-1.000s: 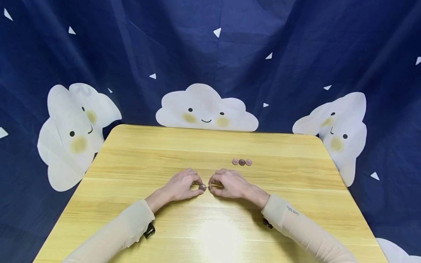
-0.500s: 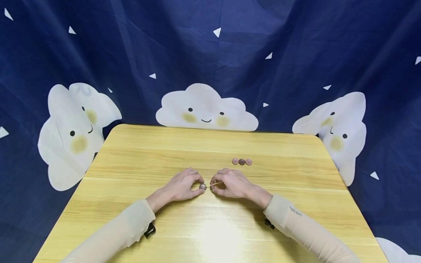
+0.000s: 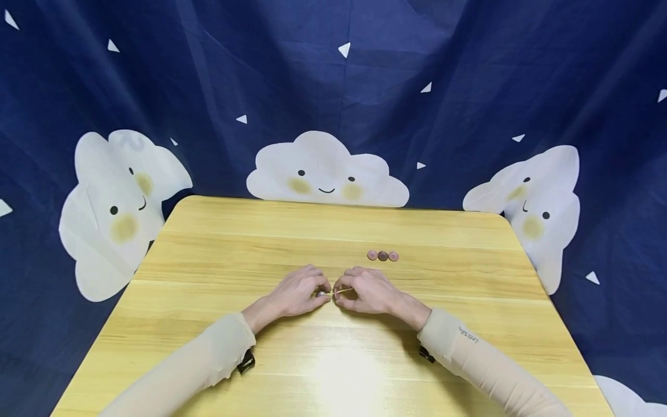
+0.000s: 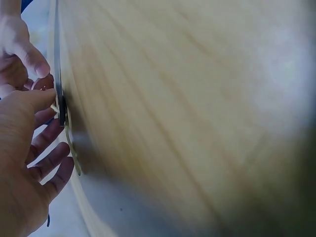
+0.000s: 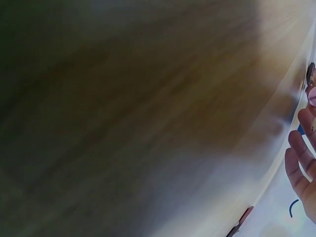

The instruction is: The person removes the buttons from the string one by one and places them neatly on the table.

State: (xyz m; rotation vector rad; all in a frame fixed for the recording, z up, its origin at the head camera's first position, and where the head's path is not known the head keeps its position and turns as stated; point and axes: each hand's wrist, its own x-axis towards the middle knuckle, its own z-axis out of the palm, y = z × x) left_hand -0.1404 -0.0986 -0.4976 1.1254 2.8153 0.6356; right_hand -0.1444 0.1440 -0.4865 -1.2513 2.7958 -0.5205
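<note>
Over the middle of the table my two hands nearly meet at the fingertips. My left hand (image 3: pixel 302 291) pinches a dark round button (image 3: pixel 321 294) between thumb and fingers, its face partly hidden and catching light. A thin yellowish cord (image 4: pixel 72 143) trails down by the left fingers in the left wrist view. Facing it, my right hand (image 3: pixel 369 292) pinches a reddish-brown button (image 3: pixel 336 293) seen nearly edge-on, whose holes show in the left wrist view. A piece of cord also runs from this button back under the right palm. Only part of the right hand (image 5: pixel 303 168) enters the right wrist view.
Behind the right hand, three buttons lie side by side in a row: a pinkish one (image 3: pixel 372 255), a dark brown one (image 3: pixel 383 256) and another pinkish one (image 3: pixel 394 256). The wooden table (image 3: pixel 234 231) ends at a dark blue curtain (image 3: pixel 443 46) with clouds.
My left hand has moved right, closer to the right hand, and the dark button now shows less. The right hand shifted slightly right earlier, then held still. The three buttons stay put.
</note>
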